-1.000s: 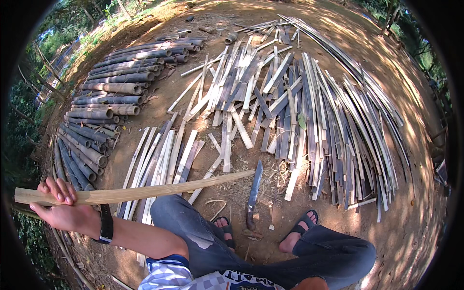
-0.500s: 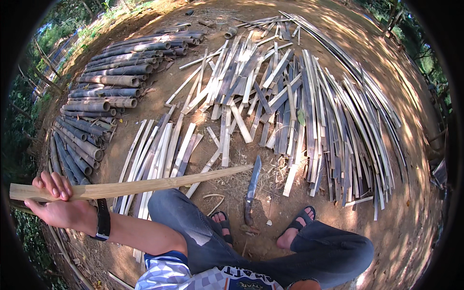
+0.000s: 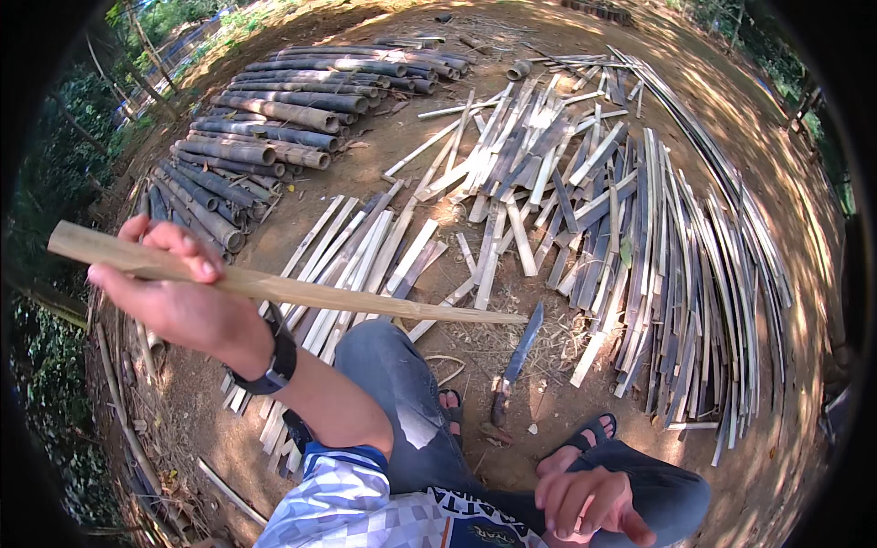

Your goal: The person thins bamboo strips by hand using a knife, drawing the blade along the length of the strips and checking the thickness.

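My left hand (image 3: pixel 183 292) is wrapped round a long pale bamboo strip (image 3: pixel 320 292) near its wide end. The strip slants down to the right over my raised knee, and its narrow tip comes near a machete's blade in the picture. That machete (image 3: pixel 523 352) lies on the dirt between my feet, blade pointing away and dark handle toward me. Above my right thigh hangs my right hand (image 3: pixel 589 505), fingers loosely spread and holding nothing.
Cut bamboo poles (image 3: pixel 283 110) lie stacked at the far left. Heaped split strips (image 3: pixel 676 274) spread across the middle and right. Beside my left knee is a smaller row of strips (image 3: pixel 365 247). Shavings (image 3: pixel 566 333) litter the ground around the blade.
My left hand has risen and moved right, tilting the strip so its wide end sits higher. My right hand has come into view at the lower right. The whole view has shifted.
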A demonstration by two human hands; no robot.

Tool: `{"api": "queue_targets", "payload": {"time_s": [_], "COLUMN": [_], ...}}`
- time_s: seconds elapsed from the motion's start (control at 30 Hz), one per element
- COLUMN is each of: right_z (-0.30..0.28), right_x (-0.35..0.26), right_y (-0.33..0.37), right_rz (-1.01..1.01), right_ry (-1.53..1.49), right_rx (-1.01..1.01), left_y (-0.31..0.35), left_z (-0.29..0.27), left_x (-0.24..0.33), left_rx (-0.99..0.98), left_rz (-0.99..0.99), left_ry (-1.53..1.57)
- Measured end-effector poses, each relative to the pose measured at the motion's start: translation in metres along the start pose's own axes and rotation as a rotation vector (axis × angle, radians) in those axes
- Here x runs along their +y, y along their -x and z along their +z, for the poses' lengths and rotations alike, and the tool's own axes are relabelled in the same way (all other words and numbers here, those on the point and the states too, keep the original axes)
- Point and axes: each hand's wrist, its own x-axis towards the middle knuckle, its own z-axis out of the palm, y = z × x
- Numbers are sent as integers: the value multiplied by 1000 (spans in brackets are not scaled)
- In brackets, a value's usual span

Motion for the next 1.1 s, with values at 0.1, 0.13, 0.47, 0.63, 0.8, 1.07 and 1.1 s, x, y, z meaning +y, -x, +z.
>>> {"api": "queue_targets", "payload": {"time_s": [0.1, 0.13, 0.47, 0.63, 0.8, 1.07, 1.1], "right_z": [-34, -41, -72, -104, -177, -188, -182], "right_x": [45, 58, 109, 102, 144, 255, 261], "right_y": [-6, -20, -68, -17, 88, 275, 275], "right_rz": [359, 476, 373, 173, 154, 1493, 1558], "right_ry": [989, 1198, 1353, 1206, 893, 1326, 1348], "right_rx": [763, 787, 495, 692, 1461, 1081, 1045], "left_y": [17, 27, 54, 66, 72, 72, 71], "left_z": [35, 40, 35, 50, 67, 72, 69], "left_x": [20, 12, 47, 73, 73, 81, 80], "left_rx": [-4, -67, -351, -428, -379, -451, -449], "left_rz": [-11, 86, 803, 879, 952, 919, 927], "left_ry": [-214, -244, -679, -823, -838, -873, -895]}}
